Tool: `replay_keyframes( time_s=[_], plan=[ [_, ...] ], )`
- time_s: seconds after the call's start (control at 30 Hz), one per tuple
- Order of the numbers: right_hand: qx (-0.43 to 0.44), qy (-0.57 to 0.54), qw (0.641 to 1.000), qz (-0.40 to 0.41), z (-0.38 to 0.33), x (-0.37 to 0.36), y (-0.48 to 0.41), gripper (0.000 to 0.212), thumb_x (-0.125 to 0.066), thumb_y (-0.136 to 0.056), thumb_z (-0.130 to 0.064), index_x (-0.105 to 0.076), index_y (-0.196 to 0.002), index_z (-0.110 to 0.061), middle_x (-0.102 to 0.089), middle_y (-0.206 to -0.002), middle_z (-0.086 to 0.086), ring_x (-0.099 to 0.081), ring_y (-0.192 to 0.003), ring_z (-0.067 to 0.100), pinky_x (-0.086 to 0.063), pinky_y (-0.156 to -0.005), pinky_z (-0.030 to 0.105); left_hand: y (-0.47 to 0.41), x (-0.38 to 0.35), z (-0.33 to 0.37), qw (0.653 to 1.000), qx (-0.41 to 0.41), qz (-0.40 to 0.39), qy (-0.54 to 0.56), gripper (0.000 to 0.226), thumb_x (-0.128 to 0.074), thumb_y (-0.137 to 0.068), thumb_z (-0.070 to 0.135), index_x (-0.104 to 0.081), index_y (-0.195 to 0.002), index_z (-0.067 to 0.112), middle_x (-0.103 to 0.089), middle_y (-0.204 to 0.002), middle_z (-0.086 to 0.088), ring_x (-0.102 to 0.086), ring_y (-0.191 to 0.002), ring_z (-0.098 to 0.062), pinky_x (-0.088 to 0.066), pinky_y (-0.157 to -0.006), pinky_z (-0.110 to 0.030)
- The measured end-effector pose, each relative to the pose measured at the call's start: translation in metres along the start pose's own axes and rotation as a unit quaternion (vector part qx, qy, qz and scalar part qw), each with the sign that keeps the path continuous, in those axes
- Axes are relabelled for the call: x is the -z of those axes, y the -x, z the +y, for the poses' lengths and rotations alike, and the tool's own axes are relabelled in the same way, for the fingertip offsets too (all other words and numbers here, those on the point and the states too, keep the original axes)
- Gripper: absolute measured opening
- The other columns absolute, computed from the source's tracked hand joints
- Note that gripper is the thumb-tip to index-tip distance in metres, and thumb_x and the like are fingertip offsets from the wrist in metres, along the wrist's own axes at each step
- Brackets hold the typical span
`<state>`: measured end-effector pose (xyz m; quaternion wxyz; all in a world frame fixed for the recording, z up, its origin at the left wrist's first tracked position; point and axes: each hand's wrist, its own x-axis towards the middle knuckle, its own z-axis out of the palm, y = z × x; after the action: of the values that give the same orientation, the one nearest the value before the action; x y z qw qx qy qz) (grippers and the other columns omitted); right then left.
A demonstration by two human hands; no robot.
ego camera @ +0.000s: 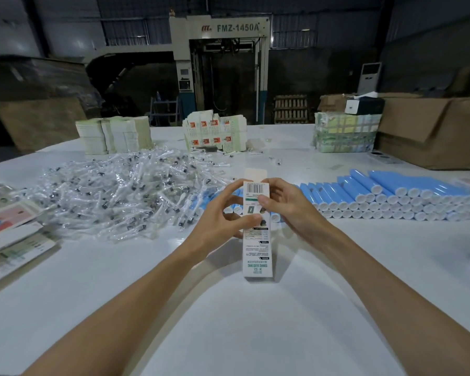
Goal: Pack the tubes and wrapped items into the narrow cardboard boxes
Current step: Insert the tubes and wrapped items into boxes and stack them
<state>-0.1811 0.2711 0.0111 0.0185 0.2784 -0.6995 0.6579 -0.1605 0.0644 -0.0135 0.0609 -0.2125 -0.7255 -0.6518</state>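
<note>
box (256, 248) pinched by left hand (220, 213) and right hand (285, 204); wrapped items (114, 191) heaped behind left, blue tubes (391, 196) stacked behind right.

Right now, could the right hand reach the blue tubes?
Probably yes: the blue tubes lie stacked just beside the right hand, nothing between, though it is gripping the narrow box.

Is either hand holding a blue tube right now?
No, the left hand and right hand both grip the narrow box; the blue tubes lie stacked on the table.
</note>
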Motion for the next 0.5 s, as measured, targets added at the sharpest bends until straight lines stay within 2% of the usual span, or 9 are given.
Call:
replay_keyframes(
  time_s=[0.07,0.13,0.2,0.27,0.37,0.43,0.5],
  plan=[
    [-0.006,0.022,1.000,-0.014,-0.003,0.001,0.001,0.027,-0.064,-0.103,-0.012,-0.057,-0.127,-0.004,-0.071,-0.123,0.016,-0.066,-0.119,0.033,-0.055,-0.103,0.042,0.001,0.001,0.001,1.000,-0.009,-0.007,-0.013,0.072,-0.089,-0.087,0.029,-0.054,-0.146,0.050,-0.073,-0.126,-0.001,-0.080,-0.097,-0.033,-0.068,-0.073,-0.046],
    [-0.009,0.038,0.999,-0.017,-0.004,0.001,0.000,0.023,-0.065,-0.104,-0.019,-0.059,-0.123,-0.009,-0.073,-0.120,0.014,-0.069,-0.114,0.031,-0.056,-0.100,0.040,0.001,0.001,0.002,1.000,-0.015,-0.017,-0.015,0.066,-0.088,-0.090,0.024,-0.057,-0.141,0.053,-0.075,-0.122,-0.002,-0.081,-0.096,-0.031,-0.067,-0.069,-0.040],
    [-0.012,0.033,0.999,0.001,-0.004,0.002,0.000,0.024,-0.065,-0.104,-0.031,-0.061,-0.117,-0.011,-0.075,-0.112,0.012,-0.071,-0.108,0.031,-0.058,-0.096,0.039,0.001,0.002,0.002,1.000,-0.010,-0.026,-0.011,0.067,-0.087,-0.091,0.023,-0.056,-0.144,0.050,-0.075,-0.123,-0.002,-0.081,-0.098,-0.029,-0.065,-0.069,-0.036],
    [-0.021,0.006,0.999,0.045,-0.003,0.004,-0.001,0.025,-0.059,-0.106,-0.037,-0.058,-0.116,-0.013,-0.078,-0.102,0.012,-0.074,-0.098,0.031,-0.060,-0.089,0.038,0.001,0.002,0.002,0.999,-0.002,-0.037,-0.012,0.070,-0.087,-0.091,0.026,-0.053,-0.148,0.048,-0.075,-0.127,-0.002,-0.080,-0.102,-0.030,-0.067,-0.074,-0.044],
    [-0.030,-0.034,0.993,0.108,0.000,0.008,-0.004,0.019,-0.057,-0.108,-0.027,-0.054,-0.124,-0.018,-0.079,-0.091,0.011,-0.075,-0.084,0.026,-0.062,-0.076,0.033,0.002,0.000,0.003,0.998,-0.002,-0.066,-0.011,0.069,-0.089,-0.088,0.035,-0.054,-0.145,0.054,-0.075,-0.129,-0.002,-0.080,-0.105,-0.031,-0.068,-0.080,-0.053],
    [-0.022,-0.007,0.994,0.103,0.000,0.012,-0.005,0.020,-0.059,-0.106,-0.023,-0.057,-0.125,-0.020,-0.080,-0.092,0.012,-0.074,-0.082,0.026,-0.061,-0.073,0.032,0.002,-0.001,0.003,0.997,0.001,-0.077,-0.008,0.070,-0.090,-0.088,0.036,-0.054,-0.145,0.054,-0.076,-0.129,-0.002,-0.079,-0.106,-0.031,-0.068,-0.079,-0.052],
    [0.002,0.029,0.996,0.084,-0.001,0.015,-0.004,0.013,-0.059,-0.106,-0.019,-0.062,-0.119,-0.016,-0.080,-0.090,0.014,-0.072,-0.077,0.027,-0.059,-0.067,0.032,0.002,-0.001,0.004,0.997,0.008,-0.077,-0.007,0.069,-0.089,-0.088,0.033,-0.055,-0.144,0.055,-0.076,-0.129,-0.002,-0.080,-0.106,-0.030,-0.068,-0.076,-0.047]
  ],
)
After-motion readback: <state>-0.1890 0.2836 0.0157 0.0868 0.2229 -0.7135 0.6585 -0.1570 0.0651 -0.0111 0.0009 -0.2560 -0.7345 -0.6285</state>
